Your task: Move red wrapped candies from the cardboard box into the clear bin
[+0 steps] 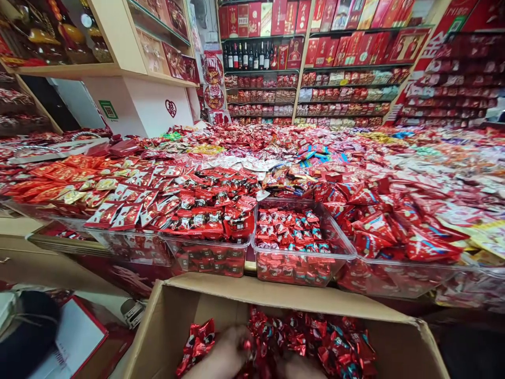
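Observation:
Both hands reach down into an open cardboard box (185, 287) holding many red-wrapped candies (335, 342). My left hand (232, 347), smeared by motion, is among the candies left of the middle, with a bit of red wrapper at its fingertips. My right hand (300, 367) is low at the bottom edge of the view, blurred and partly cut off, its fingers hidden among the wrappers. Whether either hand grips candies cannot be made out. Just beyond the box stands a clear plastic bin (303, 256), partly filled with small red and teal wrapped candies.
Heaped clear bins of red packets flank that bin, such as black-and-red packets (209, 221) on the left and triangular red packets (374, 231) on the right. Shelves with wine bottles (250, 57) and red boxes stand behind. A red-edged carton (90, 337) lies at lower left.

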Available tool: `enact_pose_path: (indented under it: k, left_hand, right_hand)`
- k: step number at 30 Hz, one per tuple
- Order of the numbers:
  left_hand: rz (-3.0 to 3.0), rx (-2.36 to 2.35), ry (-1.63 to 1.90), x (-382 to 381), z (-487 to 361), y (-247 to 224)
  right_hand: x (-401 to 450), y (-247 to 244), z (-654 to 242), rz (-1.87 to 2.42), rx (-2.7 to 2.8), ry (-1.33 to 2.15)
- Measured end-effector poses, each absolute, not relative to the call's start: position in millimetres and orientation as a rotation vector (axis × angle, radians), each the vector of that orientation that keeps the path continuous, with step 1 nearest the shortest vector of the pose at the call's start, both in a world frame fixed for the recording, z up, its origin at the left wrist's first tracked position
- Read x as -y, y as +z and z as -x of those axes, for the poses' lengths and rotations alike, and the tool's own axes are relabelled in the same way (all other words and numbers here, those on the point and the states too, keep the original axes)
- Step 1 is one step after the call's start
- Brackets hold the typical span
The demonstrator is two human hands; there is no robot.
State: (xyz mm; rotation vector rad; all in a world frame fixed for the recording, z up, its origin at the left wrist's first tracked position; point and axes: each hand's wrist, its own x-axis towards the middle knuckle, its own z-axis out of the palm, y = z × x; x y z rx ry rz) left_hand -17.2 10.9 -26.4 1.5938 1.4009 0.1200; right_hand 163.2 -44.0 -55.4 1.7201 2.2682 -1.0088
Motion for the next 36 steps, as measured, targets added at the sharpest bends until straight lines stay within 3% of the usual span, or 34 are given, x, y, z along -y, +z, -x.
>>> enact_pose_path:
  k: [3, 9, 19, 22, 26, 31, 36]
  left_hand:
    - [-1.19, -1.205, 0.495, -19, 12, -15]
    - [-1.054, -1.041, 0.654, -16, 6, 2]
    - [-1.119, -0.936, 0.57, -5, -1, 3]
    - [-1.097, -0.941, 0.544, -6, 0, 4]
    - [-1.022, -0.999, 0.593, -12, 4, 7]
    - [-1.007, -1.023, 0.643, -15, 11, -8]
    - [-1.082, -1.012, 0.552, -12, 10, -21]
  right_hand:
    - [42, -36, -170, -1.972, -2.337, -1.345]
    - [32, -12, -167, -2.104, -1.783, -2.754]
    - [35, -9, -159, -2.229, -1.627, -2.894]
    - [34, 0, -159, -2.221, -1.766, -2.74]
    - [36, 28, -163, -2.207, -2.337, -2.108]
    - [40, 100, -177, -1.877, -3.026, -1.447]
    - [-7, 175, -210, -2.081, -3.2, -0.777]
